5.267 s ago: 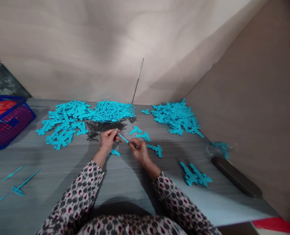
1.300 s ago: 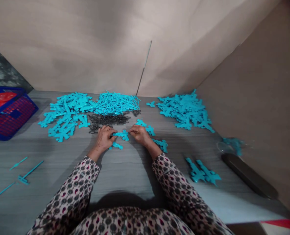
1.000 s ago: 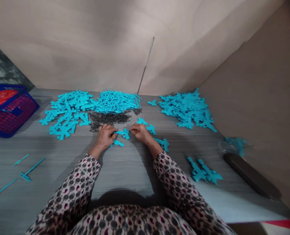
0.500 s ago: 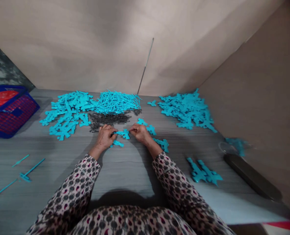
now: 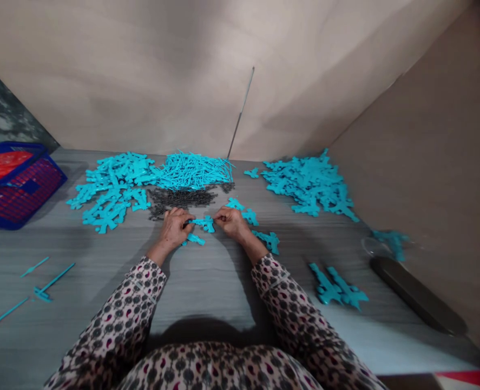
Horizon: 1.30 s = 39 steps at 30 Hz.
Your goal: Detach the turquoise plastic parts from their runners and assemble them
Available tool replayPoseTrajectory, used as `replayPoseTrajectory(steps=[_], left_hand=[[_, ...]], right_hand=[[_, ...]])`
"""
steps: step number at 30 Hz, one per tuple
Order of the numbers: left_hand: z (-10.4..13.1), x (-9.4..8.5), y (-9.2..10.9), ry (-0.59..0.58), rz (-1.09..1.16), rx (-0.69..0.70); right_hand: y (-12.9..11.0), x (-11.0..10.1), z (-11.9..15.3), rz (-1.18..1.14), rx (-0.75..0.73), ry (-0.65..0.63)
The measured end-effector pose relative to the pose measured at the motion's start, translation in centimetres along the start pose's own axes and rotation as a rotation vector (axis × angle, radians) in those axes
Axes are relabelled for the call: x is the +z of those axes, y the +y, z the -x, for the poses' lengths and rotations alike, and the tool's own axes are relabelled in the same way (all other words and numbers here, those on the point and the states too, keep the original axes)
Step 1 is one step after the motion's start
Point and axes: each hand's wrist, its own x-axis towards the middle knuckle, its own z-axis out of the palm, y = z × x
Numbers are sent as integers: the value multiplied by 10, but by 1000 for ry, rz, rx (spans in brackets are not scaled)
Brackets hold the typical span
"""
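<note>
Toy gun [image 5: 203,222]: blue, plastic-looking, with a notched outline; located at the centre of the grey, streak-grained worktop [image 5: 207,292]. Left hand [image 5: 173,231]: thumb and fingers closed on the barrel end. Right hand [image 5: 232,223]: fingertips drawn to a narrow pinch at the opposite end; anything between them cannot be told. Beyond: slender blue sticks [image 5: 195,170], heaped behind tangled, thin dark parts [image 5: 181,199].

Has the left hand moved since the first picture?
Yes, a little: judged against the blue basket, the left hand now sits farther left, nearer the basket, than in the earliest picture.
</note>
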Motion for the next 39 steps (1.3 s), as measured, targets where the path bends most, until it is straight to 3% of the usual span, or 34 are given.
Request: replayPoseTrajectory(steps=[23,39], left_hand=[[-2,6,0,54,-1,30],[-8,2,-1,-85,-8,65]], right_hand=[[-1,2,0,94,7,-44],[0,3,-7,248,-26,-144]])
